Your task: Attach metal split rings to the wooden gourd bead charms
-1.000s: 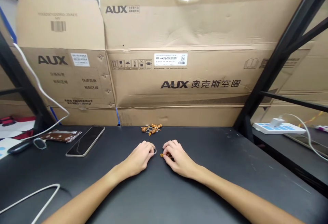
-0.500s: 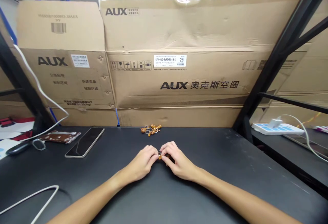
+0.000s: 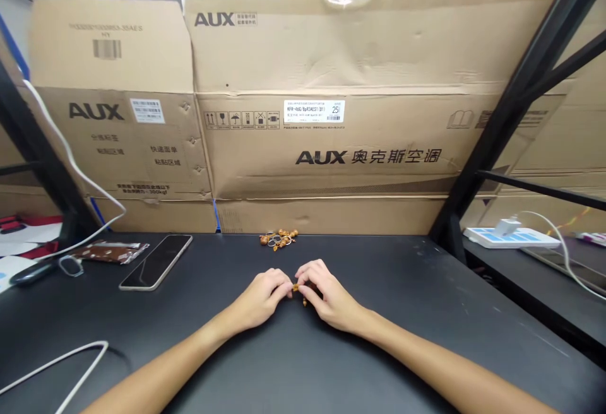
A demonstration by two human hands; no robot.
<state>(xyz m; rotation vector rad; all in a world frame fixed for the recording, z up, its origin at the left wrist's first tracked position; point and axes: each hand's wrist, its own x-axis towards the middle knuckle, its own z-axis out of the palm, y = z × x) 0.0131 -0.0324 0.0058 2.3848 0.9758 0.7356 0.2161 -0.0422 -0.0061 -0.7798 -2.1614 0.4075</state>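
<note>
Between my fingertips is a small amber-brown beaded charm [image 3: 296, 287], partly hidden by the fingers. My right hand [image 3: 326, 291] pinches it with thumb and forefinger, and a bit of it dangles below the thumb. From the other side my left hand [image 3: 266, 297] meets it with thumb and finger closed at its left end; exactly what part they grip is too small to make out. Farther back on the dark table [image 3: 379, 275], by the cardboard, lies a small pile of similar beaded keychains [image 3: 279, 239] with metal rings.
A phone [image 3: 156, 262] lies at the left, beside a brown packet [image 3: 111, 252] and a dark object with a clear loop. White cables [image 3: 89, 370] run along the left side. Cardboard [image 3: 322, 168] walls the back. A power strip [image 3: 514, 237] sits at the right, beyond a black frame post.
The charm has turned slightly between my fingers, and a dangling piece now shows below my right thumb. Both hands stay in nearly the same place.
</note>
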